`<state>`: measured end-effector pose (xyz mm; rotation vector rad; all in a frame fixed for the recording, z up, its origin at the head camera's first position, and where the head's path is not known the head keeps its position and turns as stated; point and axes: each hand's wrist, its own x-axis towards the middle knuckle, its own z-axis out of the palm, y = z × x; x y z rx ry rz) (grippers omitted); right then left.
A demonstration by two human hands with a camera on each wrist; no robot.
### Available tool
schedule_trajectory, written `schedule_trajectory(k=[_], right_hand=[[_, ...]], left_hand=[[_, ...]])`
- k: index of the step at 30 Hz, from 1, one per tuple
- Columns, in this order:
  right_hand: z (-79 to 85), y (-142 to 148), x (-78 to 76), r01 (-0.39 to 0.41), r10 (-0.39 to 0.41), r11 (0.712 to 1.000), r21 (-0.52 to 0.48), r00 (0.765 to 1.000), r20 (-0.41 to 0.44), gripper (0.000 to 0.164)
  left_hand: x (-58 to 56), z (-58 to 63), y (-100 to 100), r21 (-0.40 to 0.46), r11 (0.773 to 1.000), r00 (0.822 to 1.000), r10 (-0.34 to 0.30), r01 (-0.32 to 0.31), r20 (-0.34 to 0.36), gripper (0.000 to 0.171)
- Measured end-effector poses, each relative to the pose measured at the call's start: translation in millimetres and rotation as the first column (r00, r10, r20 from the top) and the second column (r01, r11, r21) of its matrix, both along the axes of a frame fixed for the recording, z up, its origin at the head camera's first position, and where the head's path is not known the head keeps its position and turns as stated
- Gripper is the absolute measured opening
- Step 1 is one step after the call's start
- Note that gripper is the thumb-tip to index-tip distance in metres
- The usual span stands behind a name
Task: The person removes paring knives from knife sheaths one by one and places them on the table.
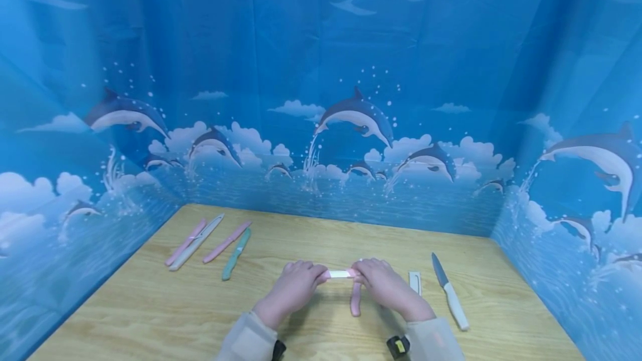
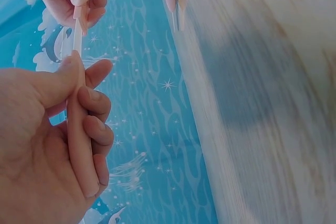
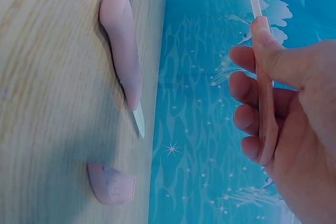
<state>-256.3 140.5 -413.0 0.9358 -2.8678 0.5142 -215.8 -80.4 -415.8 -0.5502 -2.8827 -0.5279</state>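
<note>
A pink knife spans the gap between my hands, its pale blade [image 1: 340, 274] showing in the middle. My left hand [image 1: 296, 286] curls its fingers round the pink handle [image 2: 81, 140], thumb along the top. Round a slim pink piece that looks like the sheath [image 3: 266, 114], at the blade's other end, my right hand [image 1: 386, 288] is curled. How far the blade sits inside it is hidden. Below the right hand lies another pink-handled knife [image 3: 119, 45] on the table, its short blade visible in the right wrist view.
To the right lie a white sheath [image 1: 415, 282] and a white-handled knife [image 1: 456, 306] with a grey blade. At the left are two pink pieces, a pale slim one [image 1: 193, 247] and a green one [image 1: 234, 258]. A dolphin-print curtain [image 1: 321, 199] borders the wooden table [image 1: 150, 316].
</note>
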Motion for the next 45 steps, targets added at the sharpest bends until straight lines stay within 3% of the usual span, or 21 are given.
schedule_trajectory(k=[28, 45], right_hand=[[2.5, 2.5, 0.1, 0.001, -0.001, 1.000, -0.008, 1.000, 0.007, 0.015], [2.1, 4.2, -0.4, 0.002, -0.001, 1.000, -0.026, 1.000, 0.018, 0.013]], left_hand=[[1.0, 4.8, -0.3, 0.004, 1.000, 1.000, 0.008, -0.008, 0.000, 0.028], [-2.0, -0.5, -1.5, 0.000, 1.000, 1.000, 0.016, -0.016, 0.005, 0.029]])
